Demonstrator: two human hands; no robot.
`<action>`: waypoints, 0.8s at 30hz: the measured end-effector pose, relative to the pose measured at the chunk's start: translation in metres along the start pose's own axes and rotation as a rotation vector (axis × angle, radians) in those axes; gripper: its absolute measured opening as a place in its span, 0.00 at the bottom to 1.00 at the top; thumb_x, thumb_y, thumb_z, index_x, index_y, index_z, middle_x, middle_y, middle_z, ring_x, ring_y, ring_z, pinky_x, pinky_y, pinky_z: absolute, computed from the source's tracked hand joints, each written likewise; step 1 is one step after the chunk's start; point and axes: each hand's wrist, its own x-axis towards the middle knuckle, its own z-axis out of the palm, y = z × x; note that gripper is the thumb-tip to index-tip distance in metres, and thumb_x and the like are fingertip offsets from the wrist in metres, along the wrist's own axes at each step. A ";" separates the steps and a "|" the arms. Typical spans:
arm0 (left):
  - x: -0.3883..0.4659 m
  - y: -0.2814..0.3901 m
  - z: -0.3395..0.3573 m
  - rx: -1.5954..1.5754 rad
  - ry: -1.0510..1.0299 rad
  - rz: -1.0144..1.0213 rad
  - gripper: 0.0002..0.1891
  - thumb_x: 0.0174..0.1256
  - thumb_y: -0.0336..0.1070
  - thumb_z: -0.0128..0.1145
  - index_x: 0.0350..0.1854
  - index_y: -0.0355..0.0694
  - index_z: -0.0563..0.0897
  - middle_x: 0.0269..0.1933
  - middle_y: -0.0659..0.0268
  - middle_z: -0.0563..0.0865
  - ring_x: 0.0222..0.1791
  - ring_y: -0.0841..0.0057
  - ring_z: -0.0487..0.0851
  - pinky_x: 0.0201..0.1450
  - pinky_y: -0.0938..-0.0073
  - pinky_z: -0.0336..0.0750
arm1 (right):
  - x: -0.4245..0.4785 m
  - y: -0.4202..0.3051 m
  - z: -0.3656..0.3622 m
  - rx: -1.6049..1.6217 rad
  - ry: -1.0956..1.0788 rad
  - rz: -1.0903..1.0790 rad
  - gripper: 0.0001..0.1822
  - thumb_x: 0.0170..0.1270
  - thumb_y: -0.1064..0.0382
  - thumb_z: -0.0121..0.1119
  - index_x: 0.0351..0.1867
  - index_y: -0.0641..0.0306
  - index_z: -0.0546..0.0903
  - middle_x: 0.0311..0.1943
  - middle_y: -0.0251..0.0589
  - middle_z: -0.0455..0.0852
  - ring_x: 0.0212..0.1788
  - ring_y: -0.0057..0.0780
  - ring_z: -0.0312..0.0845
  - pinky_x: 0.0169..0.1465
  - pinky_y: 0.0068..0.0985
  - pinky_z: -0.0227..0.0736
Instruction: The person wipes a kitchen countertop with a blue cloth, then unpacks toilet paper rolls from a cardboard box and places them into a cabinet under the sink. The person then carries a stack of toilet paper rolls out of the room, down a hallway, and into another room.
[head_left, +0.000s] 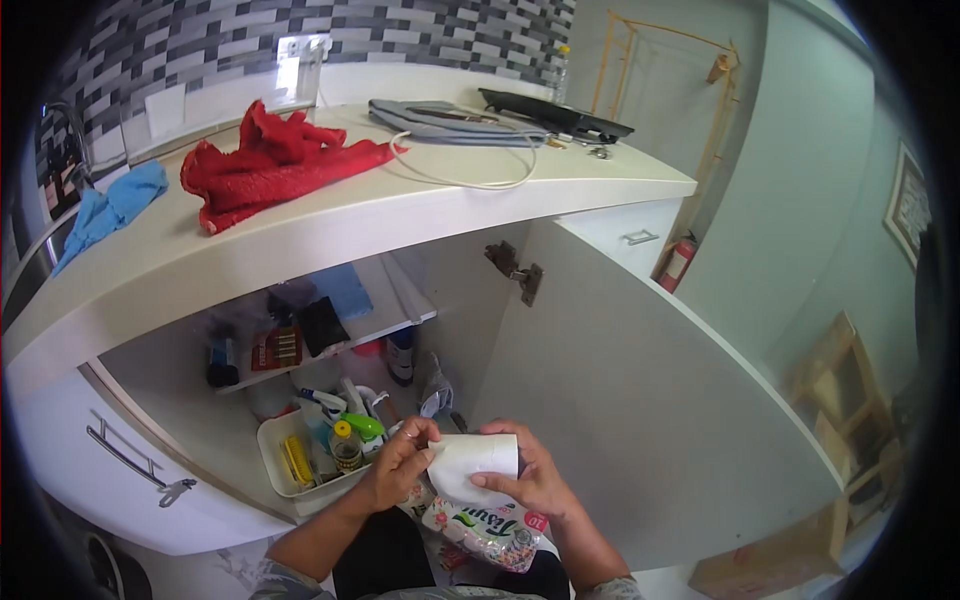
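Observation:
A white roll of tissue paper (469, 465) is between my two hands, in front of the open cabinet. My left hand (401, 461) pinches the roll's left edge with thumb and fingertips. Around the right end wraps my right hand (529, 469), its thumb across the front. Just below, a printed plastic pack of tissue rolls (487, 529) rests at my lap, partly covered by the roll and my right hand. Behind my left hand stands a white plastic bin (281, 480) holding a yellow brush (298, 461), a yellow-capped bottle (346, 446) and a green spray head (364, 425).
The open cabinet door (637, 405) fills the right side. Inside, a shelf (390, 326) carries a battery pack (277, 349) and dark items. The countertop (360, 187) overhead bears a red cloth (277, 165), a blue cloth (116, 202) and a cable (480, 185). A cardboard box (772, 551) sits lower right.

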 end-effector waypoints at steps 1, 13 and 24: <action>0.001 0.021 0.003 0.076 0.017 0.026 0.13 0.58 0.26 0.45 0.45 0.38 0.65 0.42 0.65 0.71 0.42 0.82 0.71 0.46 0.77 0.66 | 0.002 -0.010 -0.006 -0.079 0.035 -0.094 0.31 0.46 0.65 0.67 0.52 0.62 0.66 0.49 0.42 0.70 0.50 0.30 0.68 0.51 0.28 0.67; 0.029 0.217 -0.055 2.113 0.944 0.729 0.15 0.52 0.41 0.58 0.41 0.41 0.76 0.41 0.65 0.80 0.45 0.70 0.76 0.54 0.69 0.60 | 0.190 -0.190 -0.097 -1.293 1.104 -1.319 0.29 0.39 0.78 0.53 0.49 0.55 0.70 0.43 0.49 0.71 0.50 0.50 0.62 0.46 0.37 0.66; -0.014 0.133 -0.088 1.799 0.779 1.061 0.10 0.49 0.26 0.54 0.35 0.42 0.72 0.40 0.62 0.79 0.43 0.67 0.74 0.50 0.68 0.66 | 0.211 -0.163 -0.050 -0.994 0.752 -0.992 0.24 0.62 0.44 0.43 0.42 0.63 0.77 0.45 0.46 0.75 0.49 0.38 0.70 0.53 0.27 0.60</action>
